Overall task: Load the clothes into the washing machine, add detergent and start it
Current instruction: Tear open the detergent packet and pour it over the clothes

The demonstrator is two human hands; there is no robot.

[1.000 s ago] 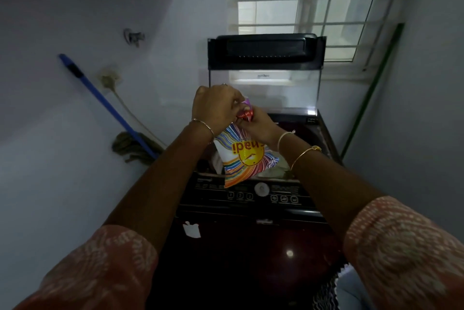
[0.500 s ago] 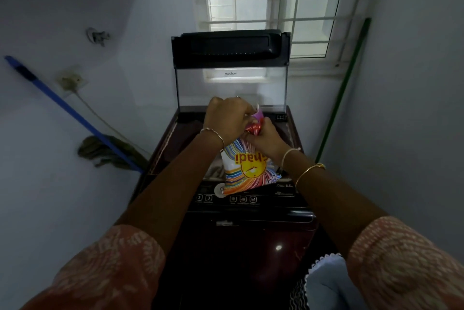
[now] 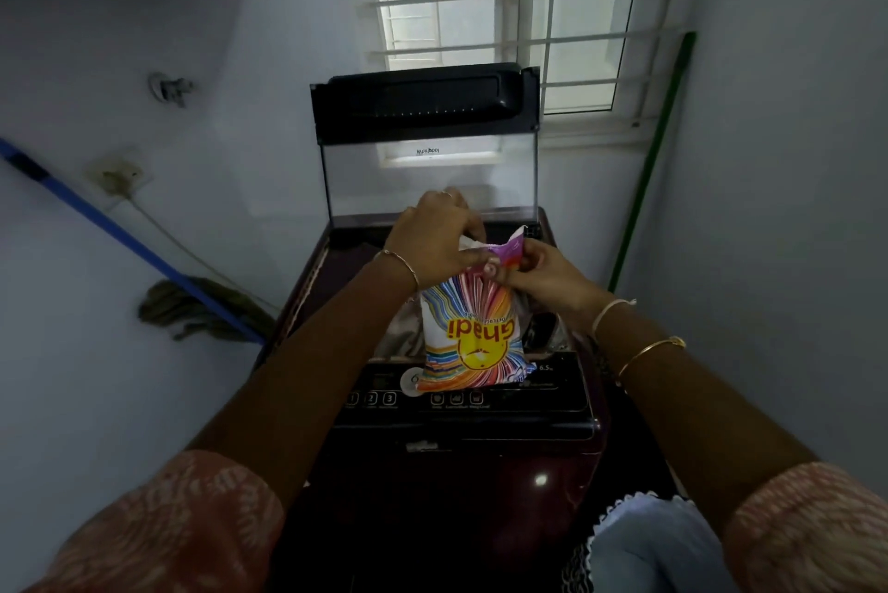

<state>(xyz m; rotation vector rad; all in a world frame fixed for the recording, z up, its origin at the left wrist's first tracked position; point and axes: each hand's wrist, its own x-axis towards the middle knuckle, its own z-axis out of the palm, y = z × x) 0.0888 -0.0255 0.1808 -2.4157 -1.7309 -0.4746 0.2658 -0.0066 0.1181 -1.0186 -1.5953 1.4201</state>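
Observation:
A colourful striped detergent packet (image 3: 473, 342) with a yellow logo hangs over the front of the open drum of a dark red top-loading washing machine (image 3: 461, 462). My left hand (image 3: 432, 239) grips the packet's top edge from the left. My right hand (image 3: 538, 273) pinches the torn top corner from the right, and the mouth is pulled slightly apart. The machine's lid (image 3: 425, 104) stands upright at the back. Clothes (image 3: 399, 335) lie dimly inside the drum behind the packet.
The control panel (image 3: 461, 395) with buttons runs along the machine's front. A blue-handled mop (image 3: 129, 239) leans on the left wall. A green pole (image 3: 651, 160) leans in the right corner. A wall tap (image 3: 168, 88) is on the left. Light blue cloth (image 3: 653, 544) lies bottom right.
The packet's top has been pulled wider open between my hands, with the torn corner now raised on the right. The view shifted slightly; the packet stays over the drum.

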